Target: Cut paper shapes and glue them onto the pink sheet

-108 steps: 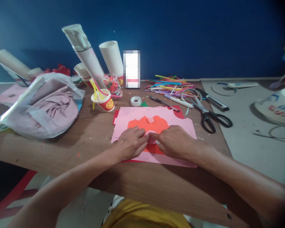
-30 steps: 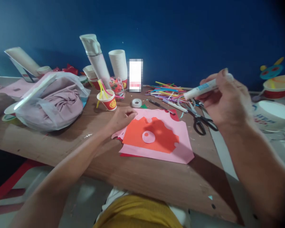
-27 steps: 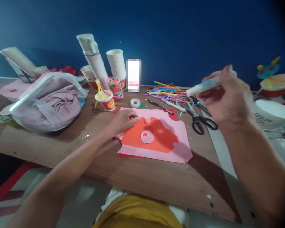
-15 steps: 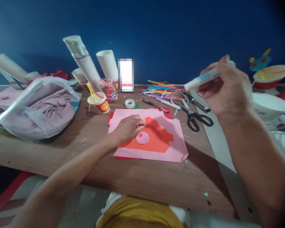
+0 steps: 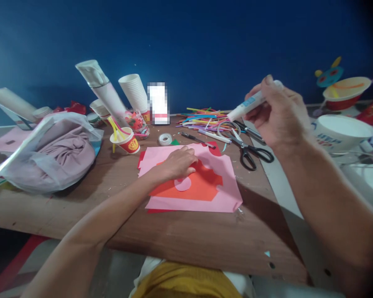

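My left hand (image 5: 180, 162) is over the orange paper (image 5: 202, 188), its fingers bent down toward the sheet. Whatever may be in the fingertips is hidden. A pale pink circle (image 5: 182, 184) lies on the orange piece just below that hand. Under the orange piece is a larger pink sheet (image 5: 226, 194), with red paper (image 5: 161, 210) peeking out beneath. Raised at the right, my right hand (image 5: 279, 109) is shut on a white glue tube (image 5: 247, 105) with blue print, its narrow end tilted down and left.
Black-handled scissors (image 5: 248, 153), a pen (image 5: 197, 139), a tape roll (image 5: 165, 139) and colourful sticks (image 5: 205, 118) lie beyond the paper. Left stand a paper cup (image 5: 129, 142), stacked cups (image 5: 132, 93) and a bag with cloth (image 5: 59, 145). A white bowl (image 5: 345, 134) sits right.
My left hand has shifted slightly right over the orange paper, and its fingers have gone from a raised pinch to reaching down. The glue tube stays in my right hand; the view has turned slightly.
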A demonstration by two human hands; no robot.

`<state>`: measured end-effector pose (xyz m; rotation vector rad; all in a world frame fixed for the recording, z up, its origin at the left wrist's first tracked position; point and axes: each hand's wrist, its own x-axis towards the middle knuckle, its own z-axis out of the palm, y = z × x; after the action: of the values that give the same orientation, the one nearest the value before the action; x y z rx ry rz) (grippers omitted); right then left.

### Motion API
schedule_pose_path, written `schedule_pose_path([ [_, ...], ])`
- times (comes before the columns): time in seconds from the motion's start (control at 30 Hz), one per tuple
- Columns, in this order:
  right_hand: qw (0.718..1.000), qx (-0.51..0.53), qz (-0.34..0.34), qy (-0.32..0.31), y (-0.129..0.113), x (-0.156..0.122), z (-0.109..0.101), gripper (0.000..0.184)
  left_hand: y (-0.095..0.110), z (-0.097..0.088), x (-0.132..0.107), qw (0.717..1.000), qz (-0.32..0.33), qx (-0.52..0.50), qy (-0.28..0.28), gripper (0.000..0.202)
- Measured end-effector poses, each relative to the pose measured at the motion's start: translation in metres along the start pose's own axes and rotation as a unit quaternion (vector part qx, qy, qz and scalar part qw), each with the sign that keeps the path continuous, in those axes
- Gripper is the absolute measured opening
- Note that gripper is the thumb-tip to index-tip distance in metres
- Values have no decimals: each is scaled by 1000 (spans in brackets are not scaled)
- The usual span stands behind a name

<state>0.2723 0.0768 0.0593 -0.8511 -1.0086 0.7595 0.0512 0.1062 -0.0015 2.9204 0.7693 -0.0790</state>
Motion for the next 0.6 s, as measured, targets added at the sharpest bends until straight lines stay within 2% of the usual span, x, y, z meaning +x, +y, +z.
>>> schedule_pose_path([
  [0.17, 1000, -11, 11, -8, 0, -2, 3, 25, -7, 1, 7, 999, 3, -30, -27, 18],
  [0.33, 1000, -11, 22, -13, 2, -4, 6, 25, -6, 1, 4, 1000, 12, -18, -19, 14],
  [0.5, 999, -16, 48, -9, 1, -8, 9, 25, 2, -5, -4, 999, 9, -26, 31, 8],
  [0.6, 998, -6, 54, -22, -1, -12, 12, 24, 9, -15, -18, 985, -37, -110, 124, 9],
])
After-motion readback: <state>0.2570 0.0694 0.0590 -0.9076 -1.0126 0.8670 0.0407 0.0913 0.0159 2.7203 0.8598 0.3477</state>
